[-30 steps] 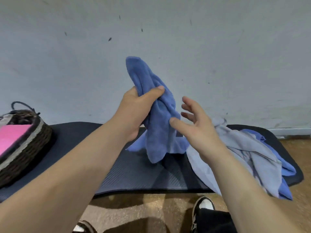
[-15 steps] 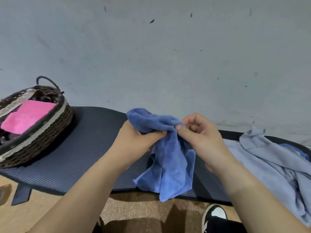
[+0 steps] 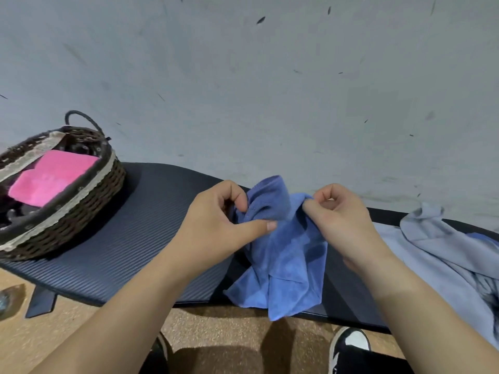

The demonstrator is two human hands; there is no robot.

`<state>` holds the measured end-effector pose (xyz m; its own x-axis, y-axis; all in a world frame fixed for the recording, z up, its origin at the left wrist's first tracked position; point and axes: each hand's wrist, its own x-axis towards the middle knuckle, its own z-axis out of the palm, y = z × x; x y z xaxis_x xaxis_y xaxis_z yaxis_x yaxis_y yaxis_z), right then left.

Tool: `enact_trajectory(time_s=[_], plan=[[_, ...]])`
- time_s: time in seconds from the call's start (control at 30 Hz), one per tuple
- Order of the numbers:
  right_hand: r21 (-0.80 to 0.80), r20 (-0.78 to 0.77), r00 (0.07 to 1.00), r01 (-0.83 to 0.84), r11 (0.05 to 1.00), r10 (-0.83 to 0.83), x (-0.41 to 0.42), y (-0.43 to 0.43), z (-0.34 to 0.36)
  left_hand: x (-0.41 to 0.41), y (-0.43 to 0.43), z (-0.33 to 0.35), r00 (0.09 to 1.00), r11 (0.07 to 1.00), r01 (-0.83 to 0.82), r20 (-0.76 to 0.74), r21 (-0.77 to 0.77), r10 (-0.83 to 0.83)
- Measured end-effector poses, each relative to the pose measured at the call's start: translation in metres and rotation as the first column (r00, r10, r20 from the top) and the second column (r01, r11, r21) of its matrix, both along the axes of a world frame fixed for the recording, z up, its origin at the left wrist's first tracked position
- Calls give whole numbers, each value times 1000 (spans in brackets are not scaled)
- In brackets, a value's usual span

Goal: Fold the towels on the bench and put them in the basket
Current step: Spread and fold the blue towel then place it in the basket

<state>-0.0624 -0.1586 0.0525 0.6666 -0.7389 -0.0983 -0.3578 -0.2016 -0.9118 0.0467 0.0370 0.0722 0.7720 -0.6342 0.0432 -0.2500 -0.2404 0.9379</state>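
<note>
A blue towel (image 3: 286,265) hangs crumpled over the front edge of the dark padded bench (image 3: 140,233). My left hand (image 3: 216,225) pinches its upper left part between thumb and fingers. My right hand (image 3: 340,217) pinches the upper right part, a short gap from the left hand. A dark wicker basket (image 3: 81,206) with a pale lace trim stands at the bench's left end, with a folded pink towel (image 3: 54,176) lying inside it. A pale blue-grey towel (image 3: 445,255) lies loose on the bench's right end.
A grey wall (image 3: 270,90) rises right behind the bench. Below the bench lies a tan floor (image 3: 32,346), with my black-and-white shoes (image 3: 348,344) near the bottom edge. The basket's thin handle (image 3: 81,120) sticks up at the back.
The blue towel came down from in front of the wall to the bench's front edge. My right hand, open before, closed on it. Both hands have since drawn slightly apart.
</note>
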Motion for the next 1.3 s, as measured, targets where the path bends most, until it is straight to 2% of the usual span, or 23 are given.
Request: enact_trajectory(time_s=[0.1,0.23,0.37,0.4,0.5,0.57,0.67,0.73,0.8,0.87,0.93,1.0,1.1,1.2,1.3], plan=[[-114,-42,999,13,993,-18,-3,-5,0,4,4,-3,999,999,30,-25,-22,-30],[-77,-56,998,20,997,-25,-3,-3,0,8,4,-11,999,1000,18,-36,7,-18],[-308,49,999,36,951,-21,-4,13,13,8,1,-10,996,1000,24,-85,0,-24],[-300,75,997,9,954,14,-5,19,19,7,0,-10,997,1000,26,-79,-4,-26],[-15,66,982,-178,984,179,-8,37,30,4,-2,-9,994,998,55,-96,-36,-58],[83,23,969,-245,966,244,-8,45,28,2,-3,-7,986,994,80,-139,-72,-90],[138,30,974,-227,964,225,-7,42,21,-1,-3,-5,963,983,111,-230,-146,-143],[221,109,967,-250,943,231,-5,36,18,-2,-2,-4,955,978,120,-249,-168,-159],[314,203,961,-246,917,188,-5,32,17,0,-1,-4,958,981,78,-259,-178,-123],[396,248,966,-163,904,66,-3,29,16,2,1,-3,966,983,-16,-256,-182,-32],[476,258,963,-60,878,-74,-1,28,15,1,3,-3,984,986,-94,-162,-137,71],[455,240,959,28,890,-153,0,33,16,-2,5,-1,990,989,-128,41,-74,131],[265,260,964,-13,964,-59,-8,42,28,-2,8,9,965,991,-137,224,3,133],[79,195,964,-201,976,182,-19,37,49,7,21,32,962,986,7,267,165,-52],[-63,54,959,-275,959,278,-24,20,64,21,40,62,868,888,84,404,452,-288]])
